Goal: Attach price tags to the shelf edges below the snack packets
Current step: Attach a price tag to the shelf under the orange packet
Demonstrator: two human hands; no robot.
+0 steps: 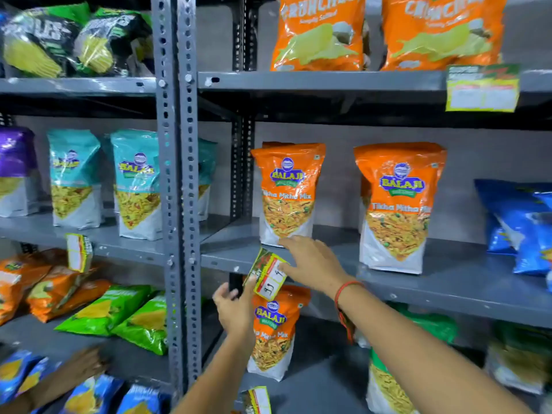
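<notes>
A yellow-edged price tag [266, 274] with handwritten numbers hangs tilted against the grey shelf edge [418, 289] of the middle right shelf. It sits just below an orange Balaji snack packet [287, 192]. My right hand [310, 262] lies over the shelf lip, thumb and fingers on the tag's right side. My left hand [236, 309] comes up from below and pinches the tag's lower left corner. A second orange packet [395, 204] stands farther right on the same shelf.
Other tags hang on the upper right shelf [482, 88], the left shelf [78, 252] and at the bottom [258, 400]. A perforated grey upright [176, 174] divides the racks. Teal, blue, green and orange packets fill the shelves. Another person's hand [80, 367] reaches in at lower left.
</notes>
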